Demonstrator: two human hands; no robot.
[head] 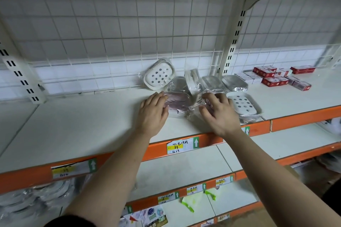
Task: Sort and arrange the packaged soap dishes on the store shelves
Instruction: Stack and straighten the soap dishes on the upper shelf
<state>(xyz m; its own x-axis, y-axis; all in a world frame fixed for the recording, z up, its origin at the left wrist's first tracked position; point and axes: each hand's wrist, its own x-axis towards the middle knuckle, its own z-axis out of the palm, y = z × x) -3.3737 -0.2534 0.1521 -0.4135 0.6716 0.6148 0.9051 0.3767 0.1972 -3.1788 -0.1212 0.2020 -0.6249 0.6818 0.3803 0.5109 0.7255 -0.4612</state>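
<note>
Head view: store shelf with an orange front edge. Packaged soap dishes sit in a loose cluster mid-shelf, in front of the wire grid back.

- Left hand: open, flat fingers resting on the edge of a pink wrapped dish lying flat.
- Right hand: open, fingers spread over a second wrapped dish, no clear grip.
- White dish: leans tilted against the grid.
- Another white dish: flat, just beside the right hand.
- Clear-wrapped dishes: behind, at mixed angles, one standing on edge.
- Red boxes: scattered further right.

Progress judged early: no rows, colours mixed, most of the shelf still unfilled. Nearly all the sorting and lining up remains.
</note>
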